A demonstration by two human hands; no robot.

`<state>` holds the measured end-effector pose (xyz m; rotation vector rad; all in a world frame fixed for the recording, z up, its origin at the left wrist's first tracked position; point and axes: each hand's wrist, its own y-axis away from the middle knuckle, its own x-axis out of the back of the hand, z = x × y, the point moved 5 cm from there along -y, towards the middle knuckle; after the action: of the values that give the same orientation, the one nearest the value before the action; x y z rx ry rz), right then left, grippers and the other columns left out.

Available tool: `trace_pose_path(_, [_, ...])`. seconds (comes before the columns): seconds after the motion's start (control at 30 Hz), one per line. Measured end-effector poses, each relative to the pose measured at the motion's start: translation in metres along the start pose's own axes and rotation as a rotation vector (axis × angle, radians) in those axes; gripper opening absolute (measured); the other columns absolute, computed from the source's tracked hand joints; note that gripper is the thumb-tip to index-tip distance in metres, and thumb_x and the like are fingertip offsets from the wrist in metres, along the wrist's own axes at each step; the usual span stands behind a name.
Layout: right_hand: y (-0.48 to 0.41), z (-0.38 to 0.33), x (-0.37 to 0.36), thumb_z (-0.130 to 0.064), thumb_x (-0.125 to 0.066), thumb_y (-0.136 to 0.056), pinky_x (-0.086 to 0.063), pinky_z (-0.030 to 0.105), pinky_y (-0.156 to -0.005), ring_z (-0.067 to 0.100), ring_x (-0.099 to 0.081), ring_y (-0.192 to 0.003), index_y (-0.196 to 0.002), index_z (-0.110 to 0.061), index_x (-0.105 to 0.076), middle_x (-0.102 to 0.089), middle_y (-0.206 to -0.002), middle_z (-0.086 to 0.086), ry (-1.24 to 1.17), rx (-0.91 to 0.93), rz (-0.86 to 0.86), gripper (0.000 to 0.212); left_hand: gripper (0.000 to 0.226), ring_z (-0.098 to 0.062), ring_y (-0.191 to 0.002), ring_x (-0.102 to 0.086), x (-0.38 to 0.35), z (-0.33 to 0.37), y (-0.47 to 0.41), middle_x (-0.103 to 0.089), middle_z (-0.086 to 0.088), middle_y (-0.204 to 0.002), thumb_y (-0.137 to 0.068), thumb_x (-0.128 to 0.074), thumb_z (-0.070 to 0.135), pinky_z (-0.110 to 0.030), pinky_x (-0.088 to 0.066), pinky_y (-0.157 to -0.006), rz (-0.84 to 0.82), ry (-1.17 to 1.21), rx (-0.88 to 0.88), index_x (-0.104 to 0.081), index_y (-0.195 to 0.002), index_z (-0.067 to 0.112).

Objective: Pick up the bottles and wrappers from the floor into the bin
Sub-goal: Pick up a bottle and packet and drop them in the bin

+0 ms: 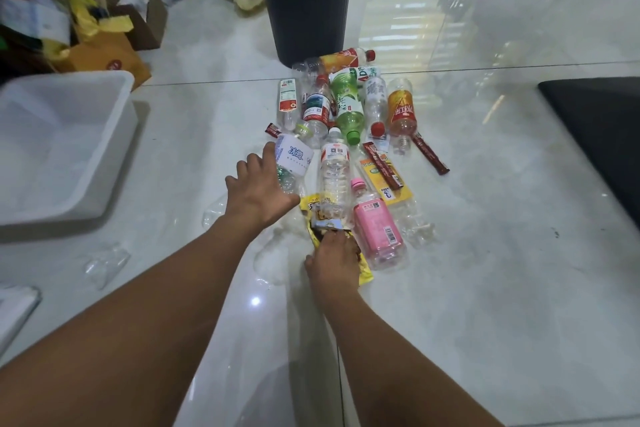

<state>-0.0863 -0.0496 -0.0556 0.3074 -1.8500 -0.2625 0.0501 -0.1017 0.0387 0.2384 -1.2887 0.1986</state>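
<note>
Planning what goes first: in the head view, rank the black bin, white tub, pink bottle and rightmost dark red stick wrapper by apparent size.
Largest, unranked: white tub, black bin (farther, cropped).
Then pink bottle.
Smallest: rightmost dark red stick wrapper.

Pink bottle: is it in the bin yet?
No, the pink bottle lies on the floor beside the right hand, apart from the bin.

Plastic bottles [348, 104] mostly lying flat, wrappers [429, 154] among them, clustered before upright black bin [304, 3].
</note>
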Motion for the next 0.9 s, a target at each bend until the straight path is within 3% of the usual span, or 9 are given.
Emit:
trace_pose_path(0.1, [0.0, 0.003, -0.009, -0.033, -0.056, -0.089, -0.038, 0.04, -0.101, 0.034, -0.036, -0.125, -0.138, -0.002, -0.026, -0.035, -0.137, 0.019, 0.124, -0.076, -0.044, 0.065, 0.093, -0.034, -0.119, -0.036, -0.003, -0.002, 0.0, -0.04, -0.014, -0.13, -0.07, -0.067, 0.043, -0.046, -0.033, -0.094, 0.002, 0.011, -0.004, -0.015, -0.143, 0.019])
trace_pose_path(0.3, [-0.012, 0.012, -0.018, -0.031, -0.046, -0.094, -0.028, 0.049, -0.107, 0.041, -0.022, -0.136, -0.147, -0.002, -0.009, -0.018, -0.149, 0.027, 0.223, -0.127, -0.122, 0.071, 0.095, -0.033, -0.119, -0.036, -0.009, -0.006, -0.003, -0.04, -0.013, -0.13, -0.069, -0.067, 0.043, -0.046, -0.033, -0.092, -0.004, 0.021, -0.017, -0.013, -0.144, 0.02])
trace_pose_path(0.43, [-0.018, 0.011, -0.02, -0.027, -0.045, -0.097, -0.035, 0.044, -0.102, 0.039, -0.033, -0.129, -0.148, -0.001, -0.003, -0.025, -0.144, 0.026, 0.212, -0.104, -0.097, 0.071, 0.098, -0.034, -0.119, -0.037, -0.016, -0.008, -0.005, -0.04, -0.014, -0.131, -0.068, -0.068, 0.044, -0.047, -0.033, -0.094, -0.023, 0.013, -0.018, -0.013, -0.144, 0.019])
trace_pose_path(0.57, [-0.018, 0.009, -0.021, -0.033, -0.06, -0.091, -0.037, 0.038, -0.1, 0.032, -0.03, -0.13, -0.147, 0.003, 0.009, -0.024, -0.143, 0.021, 0.126, -0.168, -0.107, 0.096, 0.1, -0.035, -0.12, -0.036, -0.022, -0.011, -0.004, -0.039, -0.014, -0.132, -0.068, -0.067, 0.048, -0.048, -0.033, -0.095, -0.045, 0.0, -0.026, -0.012, -0.146, 0.019])
trace_pose_path(0.73, [-0.014, 0.007, -0.027, -0.027, -0.058, -0.092, -0.033, 0.036, -0.103, 0.028, -0.031, -0.13, -0.146, 0.007, 0.002, -0.027, -0.143, 0.017, 0.051, -0.299, -0.053, 0.088, 0.098, -0.034, -0.119, -0.036, -0.023, -0.017, -0.003, -0.039, -0.013, -0.131, -0.068, -0.067, 0.045, -0.047, -0.033, -0.094, -0.046, 0.021, -0.012, -0.012, -0.145, 0.019])
trace_pose_path(0.9, [-0.014, 0.007, -0.024, -0.03, -0.065, -0.08, -0.025, 0.034, -0.106, 0.029, -0.031, -0.127, -0.148, 0.0, 0.012, -0.03, -0.138, 0.018, 0.106, -0.202, -0.018, 0.107, 0.096, -0.034, -0.117, -0.037, -0.019, -0.023, -0.005, -0.04, -0.013, -0.13, -0.069, -0.068, 0.041, -0.045, -0.033, -0.091, -0.036, 0.009, -0.004, -0.012, -0.145, 0.019])
